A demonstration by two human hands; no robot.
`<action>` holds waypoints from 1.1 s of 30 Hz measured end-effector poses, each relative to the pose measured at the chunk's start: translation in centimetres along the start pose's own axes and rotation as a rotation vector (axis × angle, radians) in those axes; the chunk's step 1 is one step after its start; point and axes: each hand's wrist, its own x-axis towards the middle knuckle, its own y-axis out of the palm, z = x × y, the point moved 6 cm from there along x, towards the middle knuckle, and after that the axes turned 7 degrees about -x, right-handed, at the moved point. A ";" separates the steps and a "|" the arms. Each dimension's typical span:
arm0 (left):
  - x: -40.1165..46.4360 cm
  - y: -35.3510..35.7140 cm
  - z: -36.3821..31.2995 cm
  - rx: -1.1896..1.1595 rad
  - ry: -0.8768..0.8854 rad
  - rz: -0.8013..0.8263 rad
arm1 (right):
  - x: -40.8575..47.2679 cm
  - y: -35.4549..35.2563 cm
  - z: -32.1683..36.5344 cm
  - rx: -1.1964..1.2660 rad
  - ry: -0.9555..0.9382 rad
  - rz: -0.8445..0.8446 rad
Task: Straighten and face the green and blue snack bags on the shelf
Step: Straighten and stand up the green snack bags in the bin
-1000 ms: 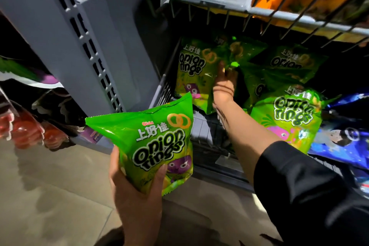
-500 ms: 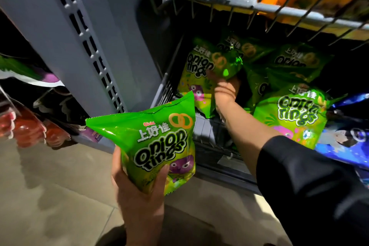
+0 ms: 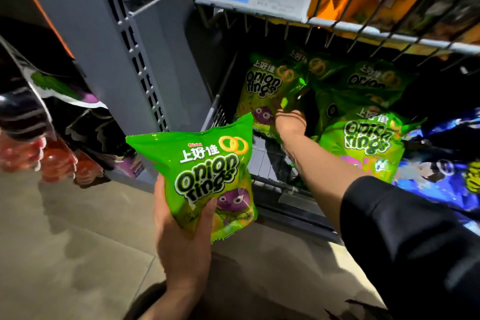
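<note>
the left hand [image 3: 181,236] grips an upright, glossy green onion-rings bag [image 3: 207,176]; the right hand [image 3: 289,122], nearer the wire shelf [image 3: 262,161], reaches among the leaning green bags [image 3: 265,91], grasp hidden.

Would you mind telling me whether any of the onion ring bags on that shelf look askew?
Yes: behind the right hand, several green onion ring bags lie tilted and overlapping in the wire shelf basket rather than upright.

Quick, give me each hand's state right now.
Left hand: grips a green onion rings bag, held out in front of the shelf.
Right hand: reaching among the shelved green bags; its fingers are hidden, so cannot tell.
</note>
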 end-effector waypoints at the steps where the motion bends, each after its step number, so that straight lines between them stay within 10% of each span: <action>1: -0.1 -0.1 -0.7 0.007 0.000 0.001 | -0.7 -0.5 -0.4 0.056 0.008 -0.022; 16: 5.7 8.0 -11.7 -0.030 0.100 0.380 | -9.8 -8.6 -1.9 0.799 -0.201 0.356; 33: 11.7 16.1 -0.6 0.430 -0.026 0.455 | -3.0 -0.1 -3.3 0.256 -0.143 0.238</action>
